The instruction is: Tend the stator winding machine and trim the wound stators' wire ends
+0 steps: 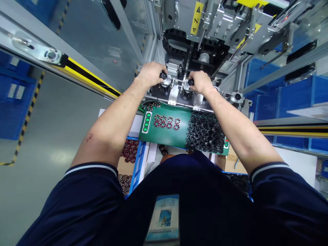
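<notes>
My left hand (153, 73) is closed around a black knob (163, 75) on top of a round metal fixture (166, 82) in the machine. Farther right, my right hand (201, 82) grips a second black knob (190, 82), with the fingers partly hidden behind it. That knob sits on a similar fixture (186, 93). Just in front of the fixtures lies a green work surface (166, 135). Two short rows of small reddish ring parts (163, 124) are laid out on it. A dense mass of black ring parts (205, 131) covers its right side.
A button panel (146, 122) with green lights is at the surface's left end. Bins with ring parts (129, 150) stand lower left, and dark parts (238, 182) lie lower right. Machine mechanisms (200, 37) hang above; a yellow-black guard frame (92, 80) runs along the left.
</notes>
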The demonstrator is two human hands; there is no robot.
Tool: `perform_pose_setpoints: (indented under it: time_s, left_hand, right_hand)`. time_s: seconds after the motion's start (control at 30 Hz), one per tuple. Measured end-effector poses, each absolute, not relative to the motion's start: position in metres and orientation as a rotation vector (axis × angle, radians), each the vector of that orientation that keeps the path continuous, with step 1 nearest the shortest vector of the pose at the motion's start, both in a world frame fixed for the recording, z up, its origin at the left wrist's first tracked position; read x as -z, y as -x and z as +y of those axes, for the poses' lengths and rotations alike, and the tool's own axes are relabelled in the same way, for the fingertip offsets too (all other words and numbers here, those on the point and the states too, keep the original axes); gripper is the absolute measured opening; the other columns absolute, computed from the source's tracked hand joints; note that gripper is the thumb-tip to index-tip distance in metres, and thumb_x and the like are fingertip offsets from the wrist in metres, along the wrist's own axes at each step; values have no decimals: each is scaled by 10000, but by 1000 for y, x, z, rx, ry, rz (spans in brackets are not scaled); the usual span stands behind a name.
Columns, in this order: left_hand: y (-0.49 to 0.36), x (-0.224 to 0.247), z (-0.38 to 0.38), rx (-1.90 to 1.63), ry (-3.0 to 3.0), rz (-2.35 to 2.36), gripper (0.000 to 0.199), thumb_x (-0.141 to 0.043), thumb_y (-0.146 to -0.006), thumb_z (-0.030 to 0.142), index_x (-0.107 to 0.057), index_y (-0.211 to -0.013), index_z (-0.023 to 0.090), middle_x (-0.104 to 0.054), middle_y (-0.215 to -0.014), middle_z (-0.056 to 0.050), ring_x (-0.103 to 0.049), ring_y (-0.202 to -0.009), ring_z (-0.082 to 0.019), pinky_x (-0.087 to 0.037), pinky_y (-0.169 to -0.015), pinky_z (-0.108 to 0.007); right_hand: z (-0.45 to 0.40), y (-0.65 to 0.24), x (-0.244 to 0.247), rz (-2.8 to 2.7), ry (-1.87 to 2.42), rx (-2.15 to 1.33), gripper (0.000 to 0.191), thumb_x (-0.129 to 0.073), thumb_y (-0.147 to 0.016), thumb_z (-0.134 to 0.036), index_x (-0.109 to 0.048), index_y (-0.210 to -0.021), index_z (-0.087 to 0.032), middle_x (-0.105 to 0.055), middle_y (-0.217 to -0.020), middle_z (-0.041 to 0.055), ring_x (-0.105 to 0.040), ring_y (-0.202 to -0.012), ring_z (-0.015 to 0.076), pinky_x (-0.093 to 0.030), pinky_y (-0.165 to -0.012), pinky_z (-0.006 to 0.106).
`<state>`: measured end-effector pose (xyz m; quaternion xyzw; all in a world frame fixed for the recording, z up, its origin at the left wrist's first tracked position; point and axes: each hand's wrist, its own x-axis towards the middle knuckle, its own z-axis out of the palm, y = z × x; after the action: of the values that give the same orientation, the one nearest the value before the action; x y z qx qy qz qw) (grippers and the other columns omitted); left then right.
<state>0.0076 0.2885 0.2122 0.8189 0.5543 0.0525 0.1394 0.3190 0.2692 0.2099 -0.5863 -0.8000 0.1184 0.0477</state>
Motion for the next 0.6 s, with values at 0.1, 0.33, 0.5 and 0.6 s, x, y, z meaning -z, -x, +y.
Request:
perform_pose_setpoints:
  time_s: [0.1,0.33,0.5,0.6]
  left_hand:
    - [-4,-213,303,-54,-2382,1585,514,-957,-951,331,-810,-1439,263,-832,-1222,-48,-721,-1217,-288,-530,-1078,-390]
    - [-1,-204,296,-125,-2413,1570,448,-865,-1064,333,-780,-1476,179,-828,-1374,-28,-627,-1173,-172,-491,-1248,-372]
    - [-14,-185,234,-335,-2441,1586,732,-618,-1098,267,-490,-1811,166,-525,-1841,-139,-531,-1630,-375,-470,-1371,-585]
    - [-20,-168,215,-348,-2378,1580,959,-661,-1052,314,-260,-1893,86,-233,-1984,-165,-304,-1796,-443,-385,-1445,-639]
  right_hand:
    - [270,-318,-222,-2523,1842,-428,538,-884,-982,-335,-770,-1452,-97,-792,-1528,208,-746,-1455,406,-549,-1308,580]
    - [261,-307,-229,-2608,1865,-223,434,-755,-1054,-307,-791,-1455,-143,-817,-1460,179,-785,-1313,373,-633,-1210,583]
    - [205,-302,-203,-2587,1811,-104,822,-607,-1030,-265,-441,-1808,-56,-539,-1827,260,-556,-1635,466,-554,-1306,689]
    - [185,-302,-183,-2606,1842,-106,1061,-630,-1015,-394,-176,-1897,-19,-168,-1999,260,-355,-1766,560,-384,-1408,772]
